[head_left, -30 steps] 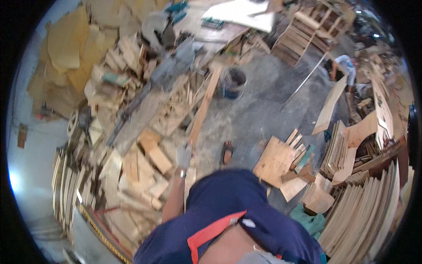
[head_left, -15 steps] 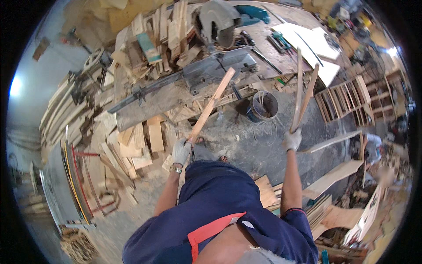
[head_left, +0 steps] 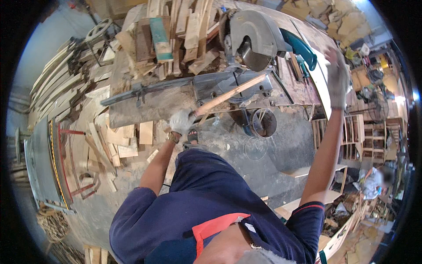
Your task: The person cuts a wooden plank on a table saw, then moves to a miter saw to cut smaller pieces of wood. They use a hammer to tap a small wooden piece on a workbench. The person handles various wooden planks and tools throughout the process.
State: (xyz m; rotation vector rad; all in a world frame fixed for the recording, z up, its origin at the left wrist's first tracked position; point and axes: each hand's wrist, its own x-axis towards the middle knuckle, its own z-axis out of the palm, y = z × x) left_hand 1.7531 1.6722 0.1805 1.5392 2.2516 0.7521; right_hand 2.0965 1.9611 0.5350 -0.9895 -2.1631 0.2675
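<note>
My left hand (head_left: 181, 122), in a white work glove, is closed round the near end of a long wooden strip (head_left: 232, 93). The strip slants up to the right, and its far end lies in front of the miter saw's base (head_left: 255, 93). Above that base is the saw's grey guard and toothed blade (head_left: 254, 56), with a teal handle (head_left: 303, 46) to the right. My right hand (head_left: 337, 79), also gloved, is raised at the right beside a white panel (head_left: 322, 86). Motion blurs it, but its fingers look stretched out and no strip shows in it.
Offcuts (head_left: 184, 33) are heaped behind the saw fence (head_left: 165, 86). A bucket (head_left: 265, 123) with sticks in it stands on the floor below. Slatted wooden frames (head_left: 347, 136) stand at the right, and a person (head_left: 373, 182) is beyond my right arm. Boards (head_left: 127, 143) lie at the left.
My right hand has risen up and right, and the two wooden strips it held no longer show. The left-hand strip has tilted right toward the saw. The view has shifted closer to the saw.
</note>
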